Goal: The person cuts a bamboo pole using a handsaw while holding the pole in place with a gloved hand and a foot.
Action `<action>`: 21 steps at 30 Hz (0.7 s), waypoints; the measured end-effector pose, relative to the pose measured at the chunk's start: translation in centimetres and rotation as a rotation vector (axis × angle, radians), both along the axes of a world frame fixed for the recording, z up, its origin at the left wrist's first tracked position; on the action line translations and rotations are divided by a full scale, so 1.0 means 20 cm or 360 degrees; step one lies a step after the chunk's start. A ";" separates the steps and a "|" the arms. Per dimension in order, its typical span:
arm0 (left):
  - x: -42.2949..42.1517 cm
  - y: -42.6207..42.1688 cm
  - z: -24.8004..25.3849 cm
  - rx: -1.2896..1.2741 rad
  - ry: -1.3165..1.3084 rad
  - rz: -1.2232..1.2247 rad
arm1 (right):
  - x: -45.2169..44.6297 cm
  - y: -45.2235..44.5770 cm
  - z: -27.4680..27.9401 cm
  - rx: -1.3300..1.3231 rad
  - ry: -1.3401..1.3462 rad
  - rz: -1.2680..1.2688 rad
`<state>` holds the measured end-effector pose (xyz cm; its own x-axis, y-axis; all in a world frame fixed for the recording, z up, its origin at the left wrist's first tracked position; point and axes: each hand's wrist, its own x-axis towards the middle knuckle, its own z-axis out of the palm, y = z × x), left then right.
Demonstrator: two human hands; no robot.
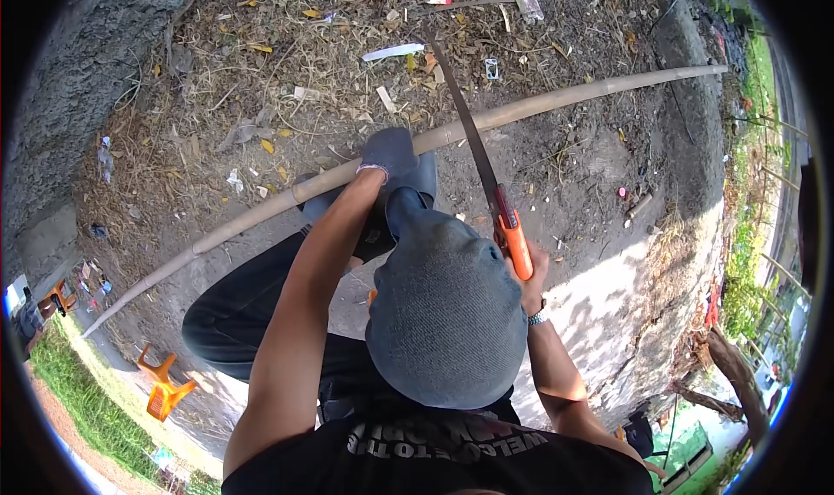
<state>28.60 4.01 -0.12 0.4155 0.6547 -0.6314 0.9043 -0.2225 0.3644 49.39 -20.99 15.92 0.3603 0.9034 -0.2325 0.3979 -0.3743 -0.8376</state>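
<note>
A long bamboo pole (556, 101) runs across the view from the lower left to the upper right. My left hand (391, 153), in a dark grey glove, is closed around the pole near its middle. My bare right hand (536, 279), with a watch at the wrist, grips the orange handle of a handsaw (474, 139). The saw's dark blade crosses the pole to the right of my glove and points away from me. Whether its teeth touch the bamboo, I cannot tell. A grey cap (447, 321) hides part of my lap and legs.
Dry leaves, straw and litter cover the dirt, including a white strip (393, 53) and a clear plastic wrapper (527, 0). A rough concrete wall (78, 60) stands at left. An orange plastic stool (163, 389) is at lower left, a tree trunk (737, 373) at right.
</note>
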 end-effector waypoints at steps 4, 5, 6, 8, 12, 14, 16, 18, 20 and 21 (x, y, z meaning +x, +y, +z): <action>-0.01 0.00 -0.02 -0.0050 -0.0049 0.0027 | -0.09 0.00 -0.24 -0.0089 0.0016 -0.0083; -0.01 -0.01 -0.02 -0.0047 -0.0042 0.0032 | -0.11 0.02 -0.26 -0.0054 0.0017 -0.0066; -0.01 -0.02 -0.02 -0.0002 -0.0074 0.0036 | -0.12 0.04 -0.28 -0.0016 0.0018 -0.0052; -0.02 -0.03 -0.04 0.0041 -0.0104 0.0030 | -0.13 0.08 -0.30 -0.0023 0.0055 -0.0076; -0.02 -0.02 -0.09 0.0006 -0.0111 -0.0013 | -0.13 0.08 -0.33 -0.0074 0.0074 -0.0041; -0.02 -0.03 -0.08 -0.0009 -0.0096 -0.0018 | -0.14 0.04 -0.33 -0.0101 0.0041 -0.0035; -0.02 -0.02 -0.07 -0.0044 -0.0148 -0.0007 | -0.17 -0.02 -0.31 -0.0123 0.0115 -0.0110; -0.01 -0.01 -0.01 -0.0077 -0.0171 0.0010 | -0.14 -0.22 -0.37 -0.0186 0.0172 -0.0134; -0.02 0.01 -0.01 -0.0110 -0.0194 0.0022 | -0.11 -0.43 -0.43 -0.0043 0.0079 0.0092; -0.02 0.00 -0.05 -0.0111 -0.0194 0.0024 | -0.11 -0.52 -0.40 -0.0055 0.0079 0.0091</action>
<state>28.16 4.00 -1.02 0.4824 0.6178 -0.6210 0.8553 -0.1793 0.4860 47.18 -31.33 7.91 0.2955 0.9134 -0.2800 0.3779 -0.3809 -0.8439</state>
